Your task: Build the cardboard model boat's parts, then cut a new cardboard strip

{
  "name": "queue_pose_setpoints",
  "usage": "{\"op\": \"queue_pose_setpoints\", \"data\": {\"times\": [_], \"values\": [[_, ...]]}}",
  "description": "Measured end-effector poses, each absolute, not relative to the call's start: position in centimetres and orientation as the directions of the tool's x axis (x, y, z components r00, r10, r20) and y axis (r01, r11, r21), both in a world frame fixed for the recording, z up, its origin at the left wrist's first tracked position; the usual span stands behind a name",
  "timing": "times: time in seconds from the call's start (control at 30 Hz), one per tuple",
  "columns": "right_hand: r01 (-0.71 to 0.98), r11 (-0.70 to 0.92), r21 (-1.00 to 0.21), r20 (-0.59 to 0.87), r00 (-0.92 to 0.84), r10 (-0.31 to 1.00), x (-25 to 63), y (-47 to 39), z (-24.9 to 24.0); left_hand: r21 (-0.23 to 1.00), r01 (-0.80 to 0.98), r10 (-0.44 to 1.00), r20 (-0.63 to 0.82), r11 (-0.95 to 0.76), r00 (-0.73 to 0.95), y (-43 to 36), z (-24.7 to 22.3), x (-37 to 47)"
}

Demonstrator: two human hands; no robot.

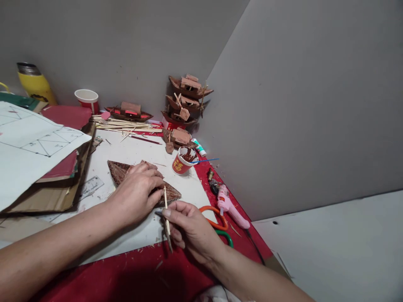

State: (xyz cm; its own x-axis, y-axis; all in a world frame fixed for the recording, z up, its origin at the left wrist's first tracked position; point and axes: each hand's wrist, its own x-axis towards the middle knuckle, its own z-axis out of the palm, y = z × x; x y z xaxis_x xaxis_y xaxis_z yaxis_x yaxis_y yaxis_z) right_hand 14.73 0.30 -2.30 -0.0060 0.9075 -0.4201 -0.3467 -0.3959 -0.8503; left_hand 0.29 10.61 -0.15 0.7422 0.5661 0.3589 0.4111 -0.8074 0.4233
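Note:
My left hand (140,188) lies across a brown model boat hull (171,192), fingers bent together over its middle and hiding much of it. The hull rests on white paper, its pointed ends showing on either side. Close by, my right hand (185,222) pinches a thin pale wooden stick (166,201) between thumb and fingers. The stick stands nearly upright in the view, its top near my left fingertips. A dark grey tip (159,213) sticks out beside my right thumb; what it belongs to is mostly hidden.
Orange-handled scissors (225,222) and a pink glue gun (231,205) lie at right. A paint cup (181,162) holds a blue brush. Finished model boats (189,86) are stacked behind, near wooden sticks (126,125). Papers (37,147) cover cardboard at left.

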Motion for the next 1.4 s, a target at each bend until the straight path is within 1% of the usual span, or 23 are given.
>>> {"op": "queue_pose_setpoints", "data": {"times": [0.23,0.4,0.6,0.77,1.1,1.23,1.4], "values": [[-0.374,-0.439,-0.817,-0.466,-0.018,0.884,14.85,0.24,-2.15,0.426,0.398,0.556,0.362,-0.813,0.748,10.58,-0.12,0.17],[-0.357,-0.467,-0.809,-0.492,-0.023,0.87,15.01,0.35,-2.1,0.435,0.412,0.569,0.339,-0.801,0.749,10.59,-0.01,0.23],[-0.341,-0.45,-0.825,-0.469,-0.029,0.883,15.13,0.39,-1.97,0.433,0.419,0.571,0.325,-0.798,0.754,10.51,0.03,0.21],[-0.359,-0.454,-0.816,-0.475,-0.032,0.88,15.08,0.39,-1.49,0.43,0.419,0.57,0.323,-0.8,0.756,10.48,0.08,0.23],[-0.345,-0.407,-0.846,-0.437,0.008,0.9,15.35,0.3,-2.01,0.43,0.397,0.553,0.342,-0.811,0.76,10.66,0.01,0.23],[-0.328,-0.427,-0.843,-0.457,0.018,0.889,15.41,0.33,-2.04,0.44,0.389,0.552,0.343,-0.809,0.76,10.68,0.0,0.26],[-0.3,-0.445,-0.844,-0.462,-0.018,0.887,15.62,0.19,-1.87,0.446,0.388,0.556,0.347,-0.806,0.756,10.69,-0.03,0.22]]}}
